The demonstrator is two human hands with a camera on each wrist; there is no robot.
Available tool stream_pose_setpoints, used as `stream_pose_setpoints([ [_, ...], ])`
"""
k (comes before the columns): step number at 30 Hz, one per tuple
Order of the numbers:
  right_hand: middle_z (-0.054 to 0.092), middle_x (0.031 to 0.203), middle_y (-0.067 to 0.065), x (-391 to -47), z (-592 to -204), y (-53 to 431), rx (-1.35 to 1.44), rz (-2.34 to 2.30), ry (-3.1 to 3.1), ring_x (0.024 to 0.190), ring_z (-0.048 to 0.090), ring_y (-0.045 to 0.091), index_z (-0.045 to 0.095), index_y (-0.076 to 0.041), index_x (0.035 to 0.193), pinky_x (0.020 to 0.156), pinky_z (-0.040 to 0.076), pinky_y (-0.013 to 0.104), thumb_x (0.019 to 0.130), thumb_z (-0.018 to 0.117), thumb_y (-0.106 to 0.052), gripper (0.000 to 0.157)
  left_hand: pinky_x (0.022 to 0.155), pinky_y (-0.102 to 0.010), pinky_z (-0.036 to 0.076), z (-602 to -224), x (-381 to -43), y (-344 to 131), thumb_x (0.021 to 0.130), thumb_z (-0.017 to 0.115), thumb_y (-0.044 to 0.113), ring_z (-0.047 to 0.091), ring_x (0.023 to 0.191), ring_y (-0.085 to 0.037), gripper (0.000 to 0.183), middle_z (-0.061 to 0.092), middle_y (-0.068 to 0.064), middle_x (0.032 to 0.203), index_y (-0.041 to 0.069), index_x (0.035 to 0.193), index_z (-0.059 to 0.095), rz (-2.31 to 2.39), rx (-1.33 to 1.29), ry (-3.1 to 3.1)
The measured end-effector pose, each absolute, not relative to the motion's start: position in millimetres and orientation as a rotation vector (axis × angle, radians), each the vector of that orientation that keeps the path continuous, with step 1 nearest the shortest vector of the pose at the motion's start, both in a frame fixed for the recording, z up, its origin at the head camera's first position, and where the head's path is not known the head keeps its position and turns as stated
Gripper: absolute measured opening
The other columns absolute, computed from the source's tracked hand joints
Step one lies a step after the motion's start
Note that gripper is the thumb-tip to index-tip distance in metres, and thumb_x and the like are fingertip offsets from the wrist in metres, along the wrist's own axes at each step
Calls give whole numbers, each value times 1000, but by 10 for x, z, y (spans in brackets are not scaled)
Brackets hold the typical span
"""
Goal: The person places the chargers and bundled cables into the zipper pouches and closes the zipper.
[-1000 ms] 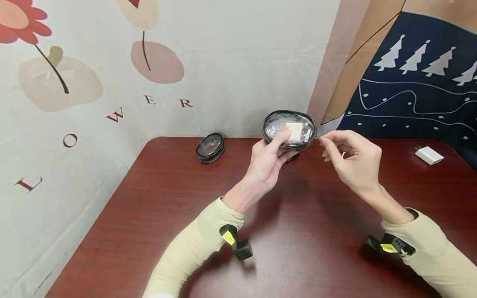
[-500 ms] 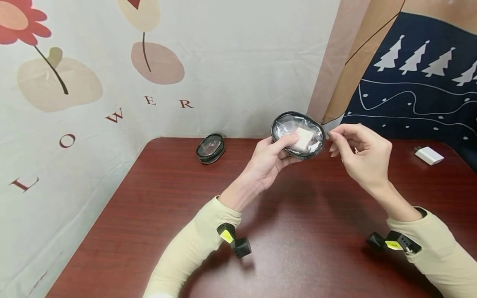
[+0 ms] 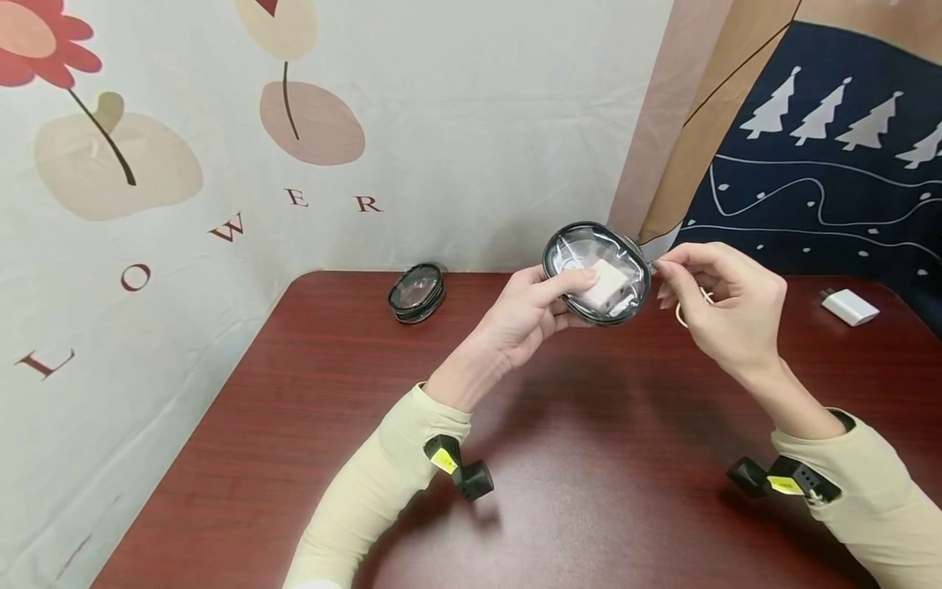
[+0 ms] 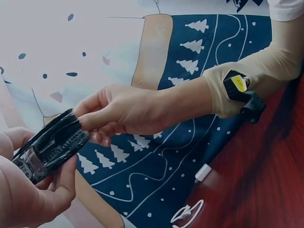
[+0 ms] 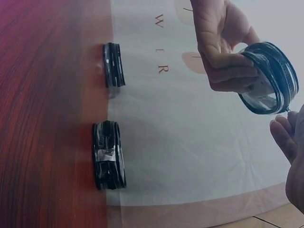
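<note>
Head view: the left hand grips a clear, oval pouch containing a white block. The right hand pinches the pouch's black-trimmed edge.

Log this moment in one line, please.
Left hand: holds clear oval pouch, white block inside | Right hand: pinches zipper pull at pouch's edge | Table: white charger at right, two more pouches at far edge

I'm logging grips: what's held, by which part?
The left hand holds the clear pouch by one side, thumb on its face; the right hand apparently pinches its zipper pull.
</note>
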State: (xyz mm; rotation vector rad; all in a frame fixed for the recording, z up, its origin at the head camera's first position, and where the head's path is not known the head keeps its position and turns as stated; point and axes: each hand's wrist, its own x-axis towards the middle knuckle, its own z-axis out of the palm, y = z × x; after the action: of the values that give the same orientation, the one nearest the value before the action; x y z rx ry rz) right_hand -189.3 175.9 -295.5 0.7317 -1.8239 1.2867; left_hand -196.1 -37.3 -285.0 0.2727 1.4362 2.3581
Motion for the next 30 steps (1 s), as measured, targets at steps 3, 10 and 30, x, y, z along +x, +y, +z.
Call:
stream_pose_setpoints([
  [3,69,80,4,-1898,-2954,1771,724,1279,-1820,60,61,2,71,14,91,50,43,10,79,71,24,16,74,-31,58,-2835,-1957,-386,94,62,1,67,82,-17,27,67,-8,96,-6,119,59,2299,309,1460],
  [10,67,78,1,-1903,-2948,1783,734,1286,-1832,57,57,3,70,14,89,48,40,11,79,70,24,14,72,-31,57,-2844,-1925,-398,93,63,0,66,82,-17,29,68,-6,95,-8,121,59,2105,428,1543],
  [30,68,84,0,-1842,-2916,1803,877,1255,-1919,65,52,4,71,11,88,54,38,13,73,70,30,24,69,-25,51,-2840,-1920,-464,87,68,-1,64,72,-14,8,70,-4,76,4,93,68,1749,594,1610],
])
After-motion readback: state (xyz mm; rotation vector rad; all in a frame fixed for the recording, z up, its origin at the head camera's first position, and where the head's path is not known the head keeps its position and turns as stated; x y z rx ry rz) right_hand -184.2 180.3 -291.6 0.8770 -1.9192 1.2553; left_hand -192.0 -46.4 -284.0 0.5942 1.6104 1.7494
